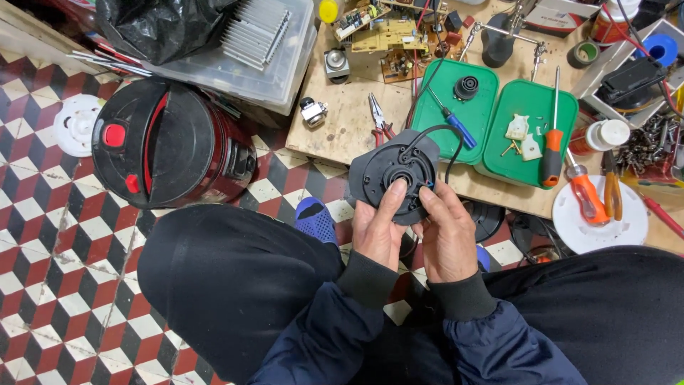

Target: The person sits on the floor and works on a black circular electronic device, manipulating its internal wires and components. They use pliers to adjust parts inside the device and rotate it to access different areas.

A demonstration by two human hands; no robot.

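Head view: left hand [377,232] and right hand [447,235] are both grasping a black round base plate [381,171] above the knees, fingers pressing its centre. Its thin black cord [447,135] is looping free; tugging risks tearing the wire loose.

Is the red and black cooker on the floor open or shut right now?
Shut. The cooker stands upright on the tiled floor, its black lid flat over the red body with no gap showing.
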